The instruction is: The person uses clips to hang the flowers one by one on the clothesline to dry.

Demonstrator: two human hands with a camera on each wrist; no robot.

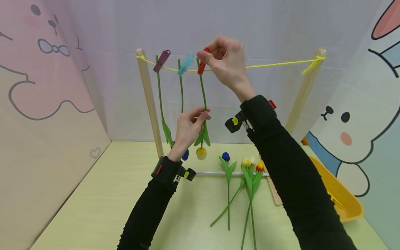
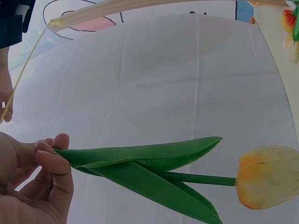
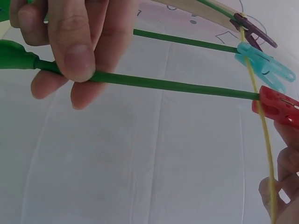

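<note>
My right hand (image 1: 229, 64) pinches the handles of a red clothespin (image 1: 201, 68) at the yellow line (image 1: 275, 64). In the right wrist view the red clothespin's jaws sit over the line and the end of a green stem (image 3: 177, 86). That stem belongs to an artificial tulip with a pale yellow bloom (image 2: 266, 179), hanging head down. Lower on it, just above the leaves, my left hand (image 1: 189, 126) holds the stem between thumb and fingers. To the left, a purple clothespin (image 1: 161, 61) and a light blue clothespin (image 1: 185, 64) each clip another tulip stem onto the line.
Wooden posts (image 1: 149, 100) at left and right carry the line. On the table (image 1: 103, 194) lie several tulips, among them a blue one (image 1: 226, 157) and a red-orange one (image 1: 260, 166). Behind them runs a grey rod (image 1: 209, 173). A yellow basin (image 1: 353, 205) stands at right.
</note>
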